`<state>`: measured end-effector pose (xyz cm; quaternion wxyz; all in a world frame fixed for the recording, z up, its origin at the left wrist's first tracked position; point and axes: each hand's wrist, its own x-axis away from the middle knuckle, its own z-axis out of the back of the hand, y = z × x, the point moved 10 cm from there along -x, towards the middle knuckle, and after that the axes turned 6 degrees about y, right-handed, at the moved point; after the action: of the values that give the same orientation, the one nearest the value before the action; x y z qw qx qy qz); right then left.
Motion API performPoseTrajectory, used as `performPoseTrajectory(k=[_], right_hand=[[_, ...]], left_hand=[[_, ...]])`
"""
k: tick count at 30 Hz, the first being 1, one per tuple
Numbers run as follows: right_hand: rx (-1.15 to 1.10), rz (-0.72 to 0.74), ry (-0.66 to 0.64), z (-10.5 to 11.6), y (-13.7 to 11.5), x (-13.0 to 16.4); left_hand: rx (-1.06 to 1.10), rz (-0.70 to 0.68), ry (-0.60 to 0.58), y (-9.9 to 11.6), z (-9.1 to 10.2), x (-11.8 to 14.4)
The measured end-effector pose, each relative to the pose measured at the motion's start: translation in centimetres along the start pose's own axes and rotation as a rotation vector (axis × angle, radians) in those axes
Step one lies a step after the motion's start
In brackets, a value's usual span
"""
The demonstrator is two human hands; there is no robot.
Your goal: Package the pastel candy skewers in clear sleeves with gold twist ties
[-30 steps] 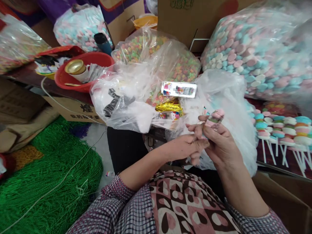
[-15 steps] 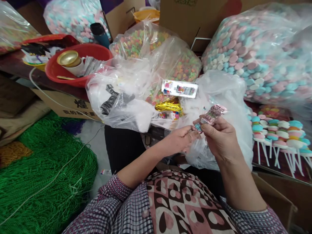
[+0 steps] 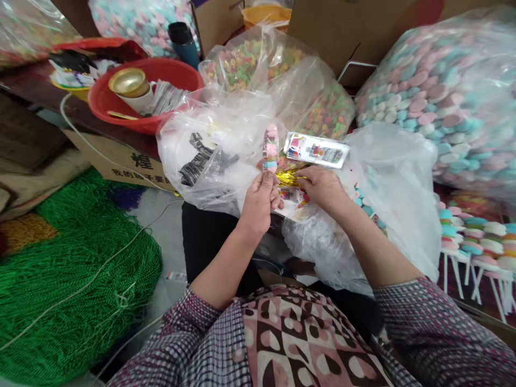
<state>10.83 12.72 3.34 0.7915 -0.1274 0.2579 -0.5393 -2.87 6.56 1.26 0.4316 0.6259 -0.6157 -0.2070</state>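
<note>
Upright in my left hand (image 3: 260,201) is a marshmallow pop (image 3: 271,145) in a clear printed wrapper, pinched at its lower end with the thumb on top. Pink and blue pieces show through the film. Just right of it, my right hand (image 3: 325,187) has thumb and fingers closed at the end of a bundle of gold twist ties (image 3: 287,178); how many it grips is hidden. Behind that hand lies a stack of printed wrappers (image 3: 316,149). More printed packaging (image 3: 296,196) shows under the ties.
A red basin (image 3: 99,107) with a gold bowl (image 3: 129,82) stands left. Clear bags of fruit-coloured candy (image 3: 237,64) and of marshmallows (image 3: 427,102) sit behind. Finished-looking marshmallow pops (image 3: 479,242) lie right. Green cord (image 3: 80,279) heaps on the left floor.
Both hands have moved apart from where they met at the wrapped pop. My left hand now holds it upright further left; my right hand has let go and reached the gold twist ties.
</note>
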Motion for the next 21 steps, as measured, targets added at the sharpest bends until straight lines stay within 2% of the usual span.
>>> performPoseTrajectory(k=[2,4,6,9,13,16,18,21], right_hand=[[0.174,0.058,-0.088,-1.9,0.0,-0.6],[0.265,0.081,-0.128,-2.8,0.0,-0.7],[0.292,0.073,-0.126,-3.0,0.2,-0.8],[0.203,0.042,-0.083,-2.7,0.7,-1.0],[0.079,-0.016,0.009,-1.6,1.9,-1.2],[-0.074,-0.084,0.120,0.3,2.2,-0.6],[-0.211,-0.130,0.196,1.9,1.7,0.5],[-0.392,-0.183,0.237,3.6,0.1,2.5]], left_hand=[[0.046,0.030,0.028,-0.3,0.3,-0.1],[0.072,0.046,0.031,-0.6,0.3,-0.2],[0.088,0.047,0.027,-0.7,0.4,-0.2],[0.102,0.054,0.027,-0.9,0.4,-0.3],[0.112,0.074,0.036,-1.0,0.5,-0.3],[0.102,0.098,0.020,-1.3,0.3,-0.2],[0.070,0.121,0.013,-1.6,0.1,0.0],[-0.001,0.150,-0.009,-2.5,-0.5,0.4]])
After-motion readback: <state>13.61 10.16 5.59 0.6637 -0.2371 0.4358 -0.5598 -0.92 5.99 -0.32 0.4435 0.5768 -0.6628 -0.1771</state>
